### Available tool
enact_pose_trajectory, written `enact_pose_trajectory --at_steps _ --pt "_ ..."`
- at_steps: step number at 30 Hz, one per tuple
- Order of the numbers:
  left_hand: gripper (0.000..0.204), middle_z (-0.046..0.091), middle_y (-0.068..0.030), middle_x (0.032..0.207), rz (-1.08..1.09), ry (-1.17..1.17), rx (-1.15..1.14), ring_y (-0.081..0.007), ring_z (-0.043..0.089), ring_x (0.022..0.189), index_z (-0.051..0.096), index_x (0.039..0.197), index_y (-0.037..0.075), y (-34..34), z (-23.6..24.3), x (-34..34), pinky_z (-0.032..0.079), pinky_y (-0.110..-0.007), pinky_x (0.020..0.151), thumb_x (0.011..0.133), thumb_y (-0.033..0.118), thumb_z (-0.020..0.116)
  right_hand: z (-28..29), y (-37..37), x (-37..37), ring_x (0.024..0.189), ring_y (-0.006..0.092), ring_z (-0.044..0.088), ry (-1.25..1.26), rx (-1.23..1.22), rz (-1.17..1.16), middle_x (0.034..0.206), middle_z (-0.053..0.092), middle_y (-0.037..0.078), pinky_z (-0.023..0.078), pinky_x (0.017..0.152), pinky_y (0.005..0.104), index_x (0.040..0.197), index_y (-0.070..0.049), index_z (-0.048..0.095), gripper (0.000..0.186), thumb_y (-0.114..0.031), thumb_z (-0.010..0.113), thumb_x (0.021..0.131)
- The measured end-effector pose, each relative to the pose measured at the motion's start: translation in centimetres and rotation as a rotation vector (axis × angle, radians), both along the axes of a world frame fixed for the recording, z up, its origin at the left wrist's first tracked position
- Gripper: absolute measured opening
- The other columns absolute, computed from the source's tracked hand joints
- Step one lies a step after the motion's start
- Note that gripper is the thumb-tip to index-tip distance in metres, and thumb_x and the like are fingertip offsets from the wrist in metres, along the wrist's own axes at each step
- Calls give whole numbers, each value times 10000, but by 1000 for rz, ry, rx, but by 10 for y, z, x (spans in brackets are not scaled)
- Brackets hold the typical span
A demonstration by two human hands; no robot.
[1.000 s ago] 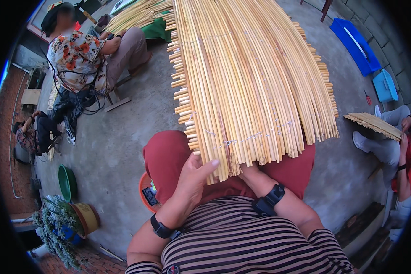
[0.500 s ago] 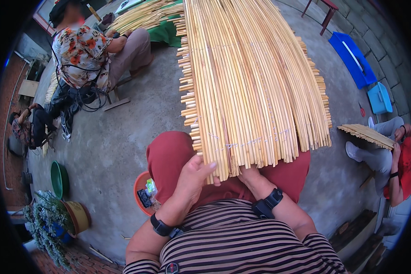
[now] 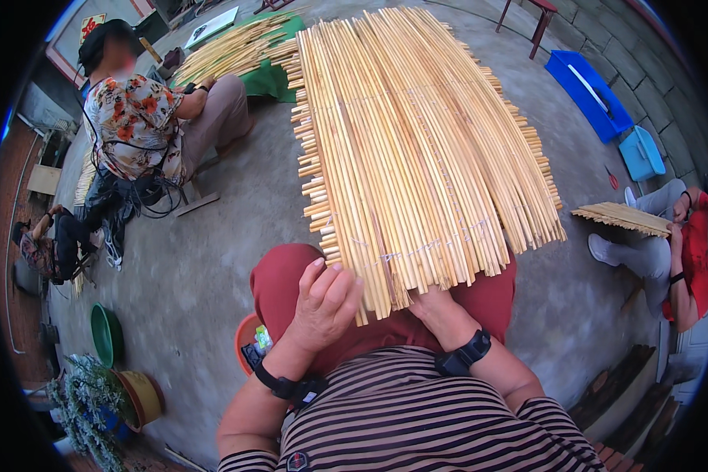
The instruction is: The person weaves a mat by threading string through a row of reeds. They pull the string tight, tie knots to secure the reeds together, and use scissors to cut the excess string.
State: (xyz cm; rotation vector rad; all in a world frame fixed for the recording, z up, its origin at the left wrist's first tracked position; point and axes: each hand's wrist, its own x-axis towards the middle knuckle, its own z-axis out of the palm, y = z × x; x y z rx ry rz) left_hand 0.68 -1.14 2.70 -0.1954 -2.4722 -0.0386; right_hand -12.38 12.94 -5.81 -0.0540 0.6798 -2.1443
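A broad mat of pale reed sticks (image 3: 405, 141), with ragged ends and rows of white stitching, lies across my red-clad knees and stretches away from me. My left hand (image 3: 322, 307) is at the mat's near-left corner, fingers curled over the outer sticks and gripping them. My right hand (image 3: 436, 311) reaches under the near edge, just right of the middle; its fingers are hidden beneath the reeds.
A seated person (image 3: 130, 126) by loose reeds (image 3: 228, 51) and green cloth, another (image 3: 43, 244) farther left, a third (image 3: 684, 267) holding a small mat at right. Green basin (image 3: 106, 334), potted plant (image 3: 86, 393), orange tub (image 3: 245, 338), blue bins (image 3: 586, 94), red stool (image 3: 539, 23).
The mat's far end now shows lower in the view. My left hand has shifted from thumb on top to fingers curled over the top at the corner. My right hand stays beneath the edge.
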Motion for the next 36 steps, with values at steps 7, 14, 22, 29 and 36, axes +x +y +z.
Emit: enact_pose_trajectory --at_steps 7,14,22,29,36 --pt "263 537 -135 1063 -124 69 85 -288 517 1072 540 957 26 -13 -3 -23 477 -422 879 705 79 590 17 -4 2 1050 189 581 -117 27 -150 1152 588 72 516 887 362 1255 -50 489 414 -308 543 937" --pt "213 595 -125 1126 -157 238 32 -302 553 1092 562 965 85 -11 26 -42 462 -471 924 761 109 615 71 -3 5 1088 215 560 192 68 -284 1222 532 104 497 909 345 1299 -37 432 445 -320 477 958" --pt "185 623 -131 1031 -352 185 -41 -284 596 1044 581 961 65 18 95 -64 450 -518 937 797 150 578 87 15 2 1194 271 505 88 -193 -213 1339 467 158 444 998 410 1381 -35 357 532 -361 424 966" --pt "169 626 -120 983 -503 192 -111 -275 598 1029 560 924 52 42 116 -76 454 -514 926 795 162 560 92 53 -3 1215 289 483 121 -188 -340 1356 448 169 425 1012 429 1388 -38 350 528 -347 425 966" --pt "161 647 -135 1034 -657 346 206 -292 627 1010 583 952 54 67 137 -85 475 -484 928 807 119 607 116 85 -26 1236 307 461 256 -194 -512 1373 430 181 405 1025 448 1395 -40 343 525 -332 426 966"
